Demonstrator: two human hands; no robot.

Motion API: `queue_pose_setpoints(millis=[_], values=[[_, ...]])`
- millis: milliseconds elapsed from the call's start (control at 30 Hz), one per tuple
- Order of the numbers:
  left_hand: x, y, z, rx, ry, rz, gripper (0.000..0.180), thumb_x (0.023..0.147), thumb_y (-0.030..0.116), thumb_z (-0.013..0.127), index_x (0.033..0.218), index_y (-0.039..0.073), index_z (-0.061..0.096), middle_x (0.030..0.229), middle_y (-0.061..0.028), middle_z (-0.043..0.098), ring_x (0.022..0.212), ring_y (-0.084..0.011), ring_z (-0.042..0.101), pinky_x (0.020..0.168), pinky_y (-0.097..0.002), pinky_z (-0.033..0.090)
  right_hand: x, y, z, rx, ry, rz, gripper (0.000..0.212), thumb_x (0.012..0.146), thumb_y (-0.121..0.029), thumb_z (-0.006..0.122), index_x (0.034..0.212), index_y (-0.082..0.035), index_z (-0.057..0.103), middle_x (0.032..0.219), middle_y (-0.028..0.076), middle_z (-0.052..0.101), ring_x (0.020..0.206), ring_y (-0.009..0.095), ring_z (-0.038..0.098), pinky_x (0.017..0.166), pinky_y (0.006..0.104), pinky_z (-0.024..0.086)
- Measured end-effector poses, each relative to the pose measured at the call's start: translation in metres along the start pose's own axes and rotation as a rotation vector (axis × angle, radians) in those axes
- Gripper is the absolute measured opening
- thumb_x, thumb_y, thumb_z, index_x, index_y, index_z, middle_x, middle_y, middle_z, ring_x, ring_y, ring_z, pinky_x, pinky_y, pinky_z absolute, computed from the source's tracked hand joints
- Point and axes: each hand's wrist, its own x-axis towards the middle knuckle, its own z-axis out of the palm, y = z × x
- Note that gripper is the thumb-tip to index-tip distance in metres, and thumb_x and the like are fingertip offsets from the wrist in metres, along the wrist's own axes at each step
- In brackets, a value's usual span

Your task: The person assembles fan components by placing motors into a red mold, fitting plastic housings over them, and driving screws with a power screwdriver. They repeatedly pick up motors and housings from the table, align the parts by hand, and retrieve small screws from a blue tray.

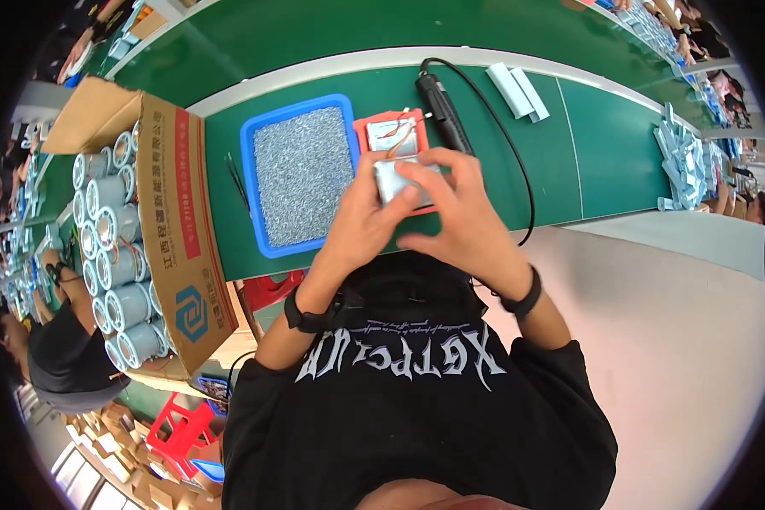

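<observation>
Has a green-topped workbench [612,153] under the left hand [361,219] and right hand [467,204], edged by a pale rail [348,61] beyond them. Opens onto a smooth pale floor [637,340] to their right. Includes a red plastic stool [181,442] well behind and left, bright framed panes [78,480] farther left.

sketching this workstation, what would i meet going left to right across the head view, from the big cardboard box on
Open cardboard box → blue plastic tray of small grey pieces → red tray → black corded electric screwdriver → two pale flat strips → heap of pale blue pieces
</observation>
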Motion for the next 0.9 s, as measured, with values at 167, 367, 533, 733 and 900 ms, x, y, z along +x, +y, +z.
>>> queue_pose_setpoints(millis=[167, 367, 533, 733, 900], values=[[0.001, 0.002, -0.014, 0.506, -0.066, 0.322, 0.05, 0.07, 0.006, 0.074, 0.115, 0.005, 0.052, 0.112, -0.0113, 0.059, 0.102, -0.0279, 0.058, 0.089, -0.0374, 0.046, 0.016, 0.074, -0.065, -0.261, 0.164, 0.163, 0.048, 0.078, -0.021, 0.07, 0.121, -0.007, 0.055, 0.107, 0.013, 0.058, 0.098, 0.029, 0.056, 0.08, 0.0363, 0.049], [0.017, -0.006, -0.008, 0.726, -0.115, 0.483, 0.052, 0.064, 0.004, 0.076, 0.112, 0.008, 0.057, 0.118, -0.01, 0.059, 0.108, -0.0317, 0.054, 0.093, -0.0405, 0.044, 0.025, 0.204, -0.064, -0.447, 0.175, 0.437, 0.041, 0.078, -0.024, 0.069, 0.113, -0.005, 0.059, 0.107, 0.015, 0.059, 0.099, 0.033, 0.057, 0.08, 0.0394, 0.049], [0.011, -0.011, -0.011, 0.786, -0.102, 0.422, 0.054, 0.062, 0.007, 0.079, 0.112, 0.008, 0.058, 0.117, -0.0089, 0.057, 0.109, -0.031, 0.052, 0.093, -0.0402, 0.043, 0.04, 0.196, -0.036, -0.715, 0.151, 0.46, 0.043, 0.076, -0.027, 0.072, 0.11, -0.004, 0.059, 0.099, 0.017, 0.059, 0.096, 0.034, 0.057, 0.08, 0.0414, 0.048], [0.005, -0.016, -0.013, 0.794, 0.0, 0.396, 0.06, 0.06, 0.012, 0.082, 0.116, 0.01, 0.06, 0.11, -0.0082, 0.056, 0.106, -0.0304, 0.051, 0.093, -0.0384, 0.042, 0.041, 0.207, -0.04, -0.637, -0.011, 0.449, 0.047, 0.072, -0.027, 0.075, 0.107, -0.001, 0.057, 0.092, 0.019, 0.06, 0.094, 0.037, 0.056, 0.077, 0.0433, 0.048], [0.011, -0.014, -0.018, 0.73, -0.068, 0.363, 0.053, 0.062, 0.011, 0.082, 0.111, 0.009, 0.063, 0.109, -0.0083, 0.055, 0.104, -0.0296, 0.051, 0.091, -0.0384, 0.042, 0.054, 0.186, -0.049, -0.546, -0.179, 0.539, 0.049, 0.069, -0.021, 0.076, 0.109, -0.002, 0.054, 0.082, 0.014, 0.058, 0.087, 0.033, 0.056, 0.074, 0.0417, 0.047]])
